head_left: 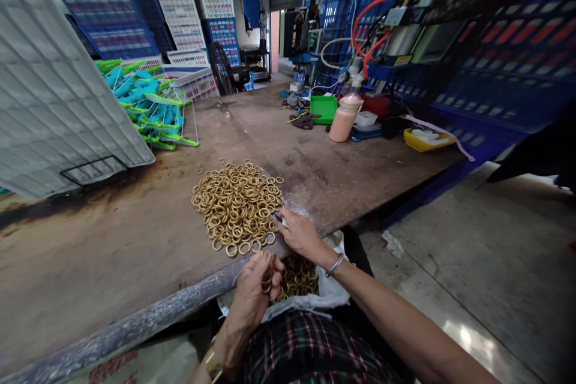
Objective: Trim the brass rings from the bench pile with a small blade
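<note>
i've l hand (256,283) just nearside of ring pile (238,207) on table (130,252), fingers curled round a few rings (267,281); r hand (300,231) at pile's r edge, i can't tell if its fingers grip.

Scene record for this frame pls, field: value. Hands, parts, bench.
left hand: holding a few rings at the bench edge
right hand: at the right side of the ring pile; dark item at fingertips, unclear
ring pile: gold-coloured, loose, on the wooden workbench
white bag: below bench edge, holding more rings
farther back on bench: green tray, pink bottle, yellow tray
</note>
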`<action>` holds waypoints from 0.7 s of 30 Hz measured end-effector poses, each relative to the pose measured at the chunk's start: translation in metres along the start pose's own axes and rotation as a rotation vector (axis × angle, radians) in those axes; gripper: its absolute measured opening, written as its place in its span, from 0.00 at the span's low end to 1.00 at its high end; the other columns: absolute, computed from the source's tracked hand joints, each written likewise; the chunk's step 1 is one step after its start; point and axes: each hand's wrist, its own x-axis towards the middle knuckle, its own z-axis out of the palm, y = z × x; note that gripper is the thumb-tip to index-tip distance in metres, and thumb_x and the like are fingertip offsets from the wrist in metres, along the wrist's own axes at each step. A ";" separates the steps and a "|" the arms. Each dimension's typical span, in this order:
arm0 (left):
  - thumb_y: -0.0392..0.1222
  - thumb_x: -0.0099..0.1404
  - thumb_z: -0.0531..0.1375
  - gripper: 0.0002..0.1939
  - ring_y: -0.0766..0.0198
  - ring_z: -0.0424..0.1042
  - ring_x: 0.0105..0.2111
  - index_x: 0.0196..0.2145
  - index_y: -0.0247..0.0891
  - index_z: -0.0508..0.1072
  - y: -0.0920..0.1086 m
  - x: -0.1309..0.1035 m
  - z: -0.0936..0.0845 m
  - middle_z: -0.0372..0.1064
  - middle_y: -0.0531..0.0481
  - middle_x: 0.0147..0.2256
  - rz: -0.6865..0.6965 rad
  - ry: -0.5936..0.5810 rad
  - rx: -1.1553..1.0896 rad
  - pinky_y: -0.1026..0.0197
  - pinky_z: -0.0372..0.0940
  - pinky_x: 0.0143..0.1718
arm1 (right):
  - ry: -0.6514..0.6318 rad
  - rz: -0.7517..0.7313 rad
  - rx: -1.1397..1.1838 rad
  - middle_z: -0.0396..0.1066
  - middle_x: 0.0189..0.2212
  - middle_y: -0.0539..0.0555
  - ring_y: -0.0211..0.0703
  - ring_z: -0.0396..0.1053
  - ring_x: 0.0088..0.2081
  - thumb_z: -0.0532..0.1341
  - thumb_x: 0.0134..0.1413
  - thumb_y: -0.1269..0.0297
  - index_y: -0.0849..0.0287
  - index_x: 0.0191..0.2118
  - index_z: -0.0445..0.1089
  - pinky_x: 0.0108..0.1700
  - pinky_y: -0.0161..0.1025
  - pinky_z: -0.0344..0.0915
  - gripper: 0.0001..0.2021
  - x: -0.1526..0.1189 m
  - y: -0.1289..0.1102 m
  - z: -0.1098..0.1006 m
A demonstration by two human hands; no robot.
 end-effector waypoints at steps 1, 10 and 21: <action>0.49 0.56 0.59 0.14 0.76 0.57 0.18 0.27 0.35 0.63 0.000 0.001 -0.002 0.65 0.52 0.26 -0.002 0.015 -0.017 0.72 0.49 0.15 | -0.009 0.001 -0.007 0.70 0.39 0.56 0.41 0.67 0.39 0.50 0.57 0.65 0.59 0.44 0.61 0.37 0.34 0.55 0.10 0.003 -0.002 0.002; 0.39 0.52 0.63 0.11 0.71 0.66 0.23 0.31 0.35 0.65 0.003 0.006 -0.012 0.67 0.51 0.26 -0.104 0.058 -0.254 0.72 0.55 0.17 | -0.014 0.031 -0.025 0.69 0.35 0.56 0.41 0.66 0.34 0.49 0.52 0.72 0.60 0.39 0.63 0.33 0.34 0.52 0.10 0.011 -0.002 0.010; 0.45 0.53 0.62 0.16 0.75 0.57 0.15 0.39 0.39 0.66 0.005 0.016 -0.009 0.64 0.58 0.21 0.178 0.192 0.139 0.73 0.49 0.12 | -0.223 0.023 0.839 0.57 0.18 0.43 0.30 0.52 0.20 0.52 0.45 0.68 0.60 0.25 0.62 0.24 0.29 0.50 0.04 -0.006 -0.004 -0.009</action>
